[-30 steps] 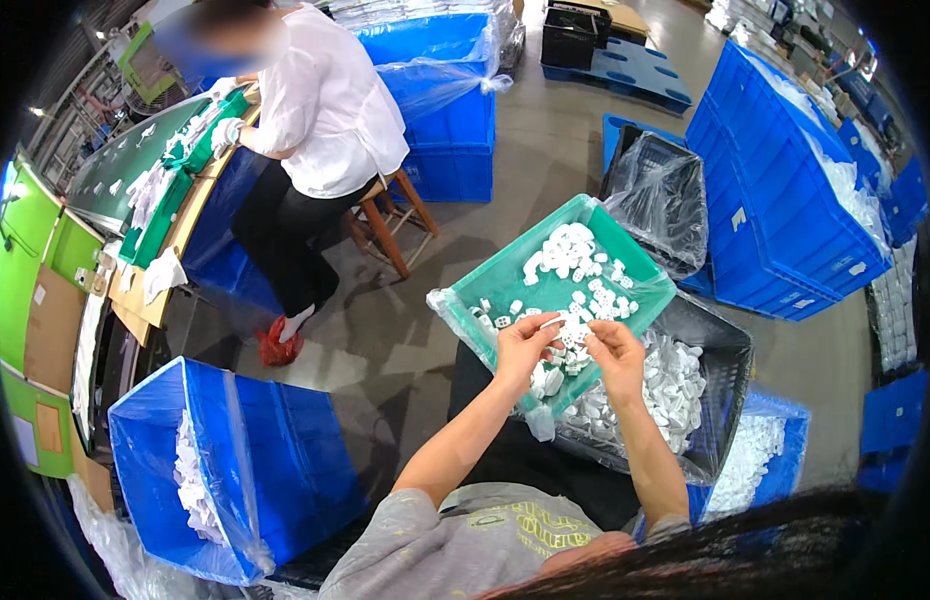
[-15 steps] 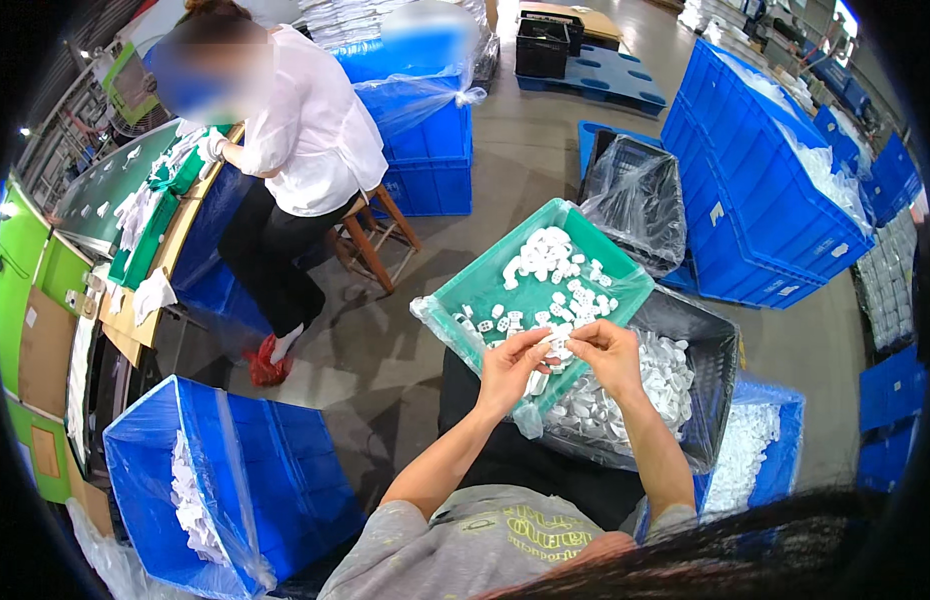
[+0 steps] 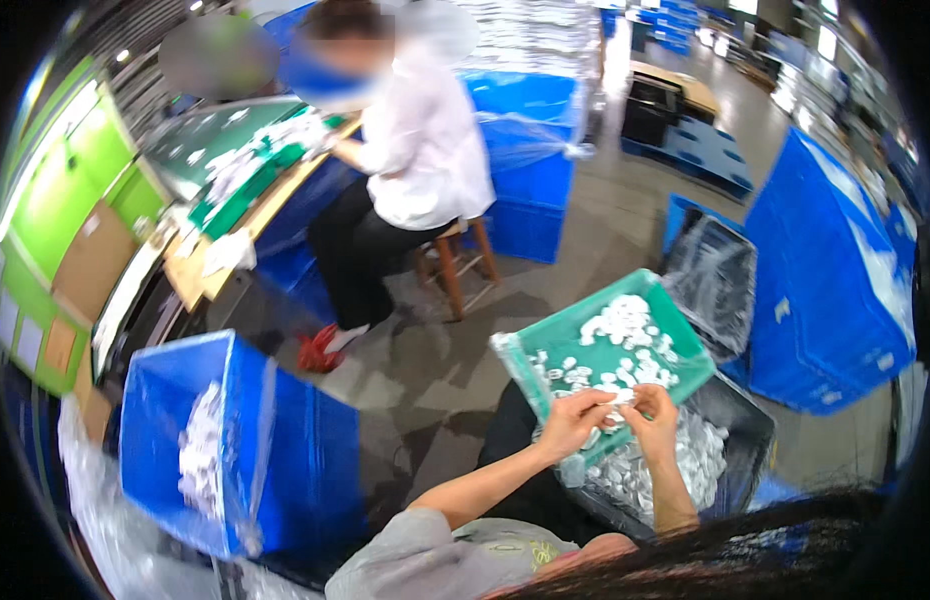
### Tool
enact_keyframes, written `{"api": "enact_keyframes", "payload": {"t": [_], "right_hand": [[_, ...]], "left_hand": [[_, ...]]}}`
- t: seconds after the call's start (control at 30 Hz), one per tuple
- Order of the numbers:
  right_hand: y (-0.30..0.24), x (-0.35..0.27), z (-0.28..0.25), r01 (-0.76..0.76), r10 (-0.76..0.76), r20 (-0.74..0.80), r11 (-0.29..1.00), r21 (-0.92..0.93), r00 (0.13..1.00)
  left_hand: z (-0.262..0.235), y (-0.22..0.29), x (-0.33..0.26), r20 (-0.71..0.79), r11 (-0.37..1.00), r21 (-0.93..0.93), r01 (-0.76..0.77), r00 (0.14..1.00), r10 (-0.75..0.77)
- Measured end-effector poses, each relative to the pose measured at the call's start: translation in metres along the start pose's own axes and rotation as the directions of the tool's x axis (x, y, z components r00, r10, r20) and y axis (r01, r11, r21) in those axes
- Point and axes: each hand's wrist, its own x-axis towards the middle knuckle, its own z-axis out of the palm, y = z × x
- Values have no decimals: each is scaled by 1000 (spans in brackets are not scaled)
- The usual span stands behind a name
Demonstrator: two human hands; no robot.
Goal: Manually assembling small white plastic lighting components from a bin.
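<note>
Over the near edge of a green tray [image 3: 565, 342], my left hand [image 3: 573, 424] and my right hand [image 3: 653, 422] meet, fingertips pinched on one small white plastic part [image 3: 621, 397]. Both hands are closed, and the fingers cover much of that part. Loose white parts [image 3: 625, 320] of a similar kind lie scattered and heaped in the tray. Beneath the tray's near side is a black crate [image 3: 757, 425], filled with many pale, shiny pieces [image 3: 675, 465] whose exact kind I cannot make out.
A plastic-lined blue bin [image 3: 310, 460] with white pieces stands at left. Beyond it, a person in a white shirt [image 3: 430, 150] sits on a wooden stool [image 3: 450, 275] at a workbench [image 3: 190, 275]. A large blue bin [image 3: 825, 290] and film-covered black crate [image 3: 710, 285] stand at right.
The view has swung left, so surroundings appear farther right and lower, slightly blurred. Both hands stay together over the tray, still pinching a small white part.
</note>
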Motion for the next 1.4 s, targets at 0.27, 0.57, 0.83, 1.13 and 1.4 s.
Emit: {"api": "enact_keyframes", "payload": {"t": [0.27, 0.57, 0.83, 1.13, 1.4], "right_hand": [[-13, -3, -13, -113, 104, 274, 993, 16, 956], [-16, -13, 6, 236, -257, 15, 861, -450, 966], [-4, -13, -10, 149, -141, 60, 974, -172, 988], [-12, -40, -47, 244, -259, -30, 938, -247, 965], [0, -56, -115, 379, -188, 332, 541, -751, 924]], "left_hand": [[-1, 24, -8, 91, 977, 213, -20, 996, 1], [11, 3, 3, -73, 826, 519, -219, 952, 298], [20, 10, -7, -52, 854, 476, -212, 962, 268], [20, 35, -5, 194, 900, 339, -273, 957, 217], [-40, -1, 5, -185, 891, 452, -50, 972, 148]]}}
